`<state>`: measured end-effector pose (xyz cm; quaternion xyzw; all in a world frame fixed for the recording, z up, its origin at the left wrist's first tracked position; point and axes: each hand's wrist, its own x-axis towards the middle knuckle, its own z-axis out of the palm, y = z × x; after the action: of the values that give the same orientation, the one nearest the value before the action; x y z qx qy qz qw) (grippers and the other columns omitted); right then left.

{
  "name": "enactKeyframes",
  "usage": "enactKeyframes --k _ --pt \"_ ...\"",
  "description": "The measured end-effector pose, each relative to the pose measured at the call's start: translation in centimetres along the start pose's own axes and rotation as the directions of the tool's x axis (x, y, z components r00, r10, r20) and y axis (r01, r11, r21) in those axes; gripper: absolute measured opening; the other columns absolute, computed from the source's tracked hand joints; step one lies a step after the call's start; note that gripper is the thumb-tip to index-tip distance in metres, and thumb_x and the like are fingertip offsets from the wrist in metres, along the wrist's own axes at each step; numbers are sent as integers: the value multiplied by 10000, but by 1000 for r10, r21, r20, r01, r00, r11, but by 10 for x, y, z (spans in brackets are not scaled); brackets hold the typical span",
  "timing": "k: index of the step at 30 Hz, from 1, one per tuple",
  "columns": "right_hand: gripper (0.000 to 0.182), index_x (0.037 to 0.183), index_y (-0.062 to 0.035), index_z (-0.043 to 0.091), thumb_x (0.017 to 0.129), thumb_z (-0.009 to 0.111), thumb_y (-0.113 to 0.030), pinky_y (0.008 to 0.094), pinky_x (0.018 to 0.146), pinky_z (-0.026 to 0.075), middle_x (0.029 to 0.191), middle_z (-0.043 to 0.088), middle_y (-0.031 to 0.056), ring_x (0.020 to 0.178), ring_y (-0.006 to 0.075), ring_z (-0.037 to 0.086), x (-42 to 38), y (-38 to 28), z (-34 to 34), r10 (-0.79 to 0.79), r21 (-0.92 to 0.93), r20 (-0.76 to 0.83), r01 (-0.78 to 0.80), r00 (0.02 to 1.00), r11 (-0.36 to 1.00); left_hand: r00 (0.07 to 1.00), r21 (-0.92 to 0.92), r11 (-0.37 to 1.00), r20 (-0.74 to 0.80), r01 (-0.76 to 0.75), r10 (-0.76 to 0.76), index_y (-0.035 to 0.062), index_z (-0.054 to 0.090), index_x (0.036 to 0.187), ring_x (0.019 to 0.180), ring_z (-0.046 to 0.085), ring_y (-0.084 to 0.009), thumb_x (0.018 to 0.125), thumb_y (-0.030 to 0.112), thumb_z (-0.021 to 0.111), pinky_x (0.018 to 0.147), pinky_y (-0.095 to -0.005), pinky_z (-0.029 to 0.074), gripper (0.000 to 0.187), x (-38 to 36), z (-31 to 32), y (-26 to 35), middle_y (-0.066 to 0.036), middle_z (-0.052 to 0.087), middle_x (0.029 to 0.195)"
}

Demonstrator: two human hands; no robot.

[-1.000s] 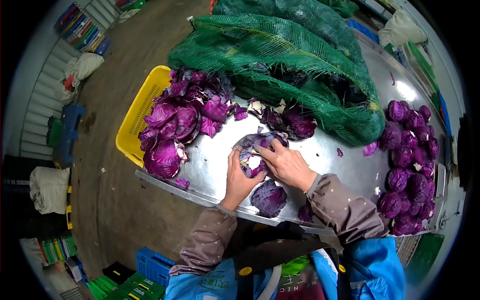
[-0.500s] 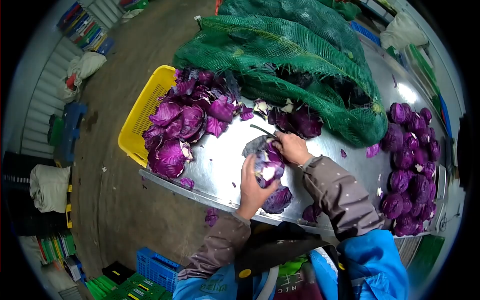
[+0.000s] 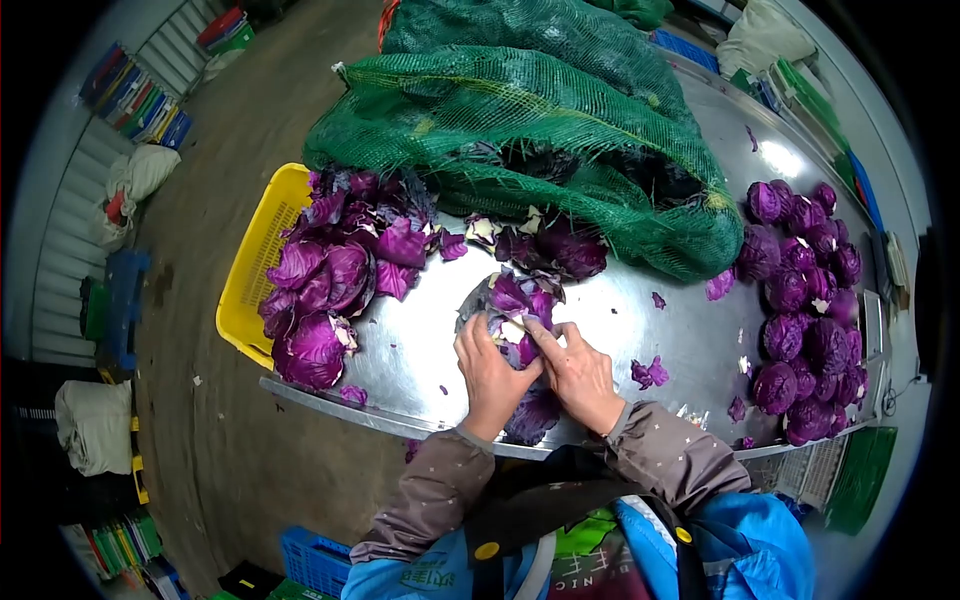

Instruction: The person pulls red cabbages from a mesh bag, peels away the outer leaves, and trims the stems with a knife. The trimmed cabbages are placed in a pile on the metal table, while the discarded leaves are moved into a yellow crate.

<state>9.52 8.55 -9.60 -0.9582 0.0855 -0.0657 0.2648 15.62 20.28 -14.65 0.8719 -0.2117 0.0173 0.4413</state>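
Note:
A red cabbage (image 3: 510, 296) with loose outer leaves and a pale cut stem lies on the metal table before me. My left hand (image 3: 490, 380) is closed round its near left side. From the right, my right hand (image 3: 580, 375) grips the cabbage near the pale stem, its index finger reaching toward the left fingertips. Whether this hand also holds a knife is hidden. A dark purple leaf (image 3: 533, 415) rests just below the hands at the table edge. Beyond the cabbage lie more leaves with pale stem bits (image 3: 570, 250).
A yellow crate (image 3: 245, 270) heaped with cabbage leaves (image 3: 320, 345) stands on the left. Green mesh sacks (image 3: 520, 110) cover the back of the metal table (image 3: 670, 320). Several trimmed cabbages (image 3: 790, 290) are gathered on the right. Leaf scraps (image 3: 650, 373) lie between.
My right hand has come down and left onto the cabbage near the stem; the dark knife-like blade it held is out of sight. The camera view has shifted.

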Motion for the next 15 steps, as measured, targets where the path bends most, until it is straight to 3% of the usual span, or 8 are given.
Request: enactKeyframes --k 2,4,6,7,10,11,13,15 --pt "531 1313 -210 490 803 552 -75 378 482 485 911 540 161 663 282 628 10 1 -4 4 -175 -38 -11 999 985 1000 132 991 -20 -10 13 -77 342 1238 1126 378 -386 600 261 823 980 -478 300 866 5 3 8 -242 402 1199" --pt "497 1266 -184 528 783 533 -66 375 486 493 857 541 165 666 286 637 26 4 -10 30 -209 -4 -30 1000 978 999 133 991 -35 -13 18 -50 375 1228 1113 395 -373 581 282 828 936 -483 324 856 10 5 12 -212 429 1187" --pt "404 1195 -160 567 801 515 -91 380 499 504 834 564 170 666 303 644 47 18 -5 75 -315 23 -64 997 947 994 307 948 89 -90 66 -18 385 1242 1119 397 -362 554 297 832 884 -480 339 878 9 9 26 -172 430 1209" --pt "333 1133 -136 589 810 509 -121 402 524 515 821 584 182 657 324 643 55 36 -1 45 -287 41 -32 998 958 991 351 927 78 -131 111 7 399 1250 1132 389 -357 532 304 832 846 -483 339 889 5 17 28 -140 429 1229" --pt "349 1157 -116 576 813 573 -171 456 706 504 914 630 201 769 379 627 51 69 4 85 22 92 -87 992 996 986 293 942 71 -164 150 16 418 1248 1162 350 -350 544 304 821 860 -488 307 861 5 22 24 -127 412 1250" --pt "349 1157 -116 576 813 573 -171 456 706 504 914 630 201 769 379 627 45 80 13 89 18 100 -92 991 996 981 281 941 110 -186 161 23 421 1250 1162 346 -347 552 304 817 865 -487 301 850 2 20 24 -123 410 1250" --pt "385 1176 -123 565 798 620 -173 449 746 485 902 650 188 826 384 618 38 91 26 311 5 107 -313 944 950 956 245 931 181 -272 231 38 424 1254 1161 341 -341 565 292 808 875 -486 287 829 -2 14 18 -110 412 1245" --pt "392 1178 -122 565 794 630 -164 442 738 484 880 653 186 827 375 622 34 95 33 323 147 119 -339 939 929 947 134 951 205 -278 248 47 413 1265 1175 336 -358 543 281 823 955 -492 274 862 -7 2 7 -132 399 1252"
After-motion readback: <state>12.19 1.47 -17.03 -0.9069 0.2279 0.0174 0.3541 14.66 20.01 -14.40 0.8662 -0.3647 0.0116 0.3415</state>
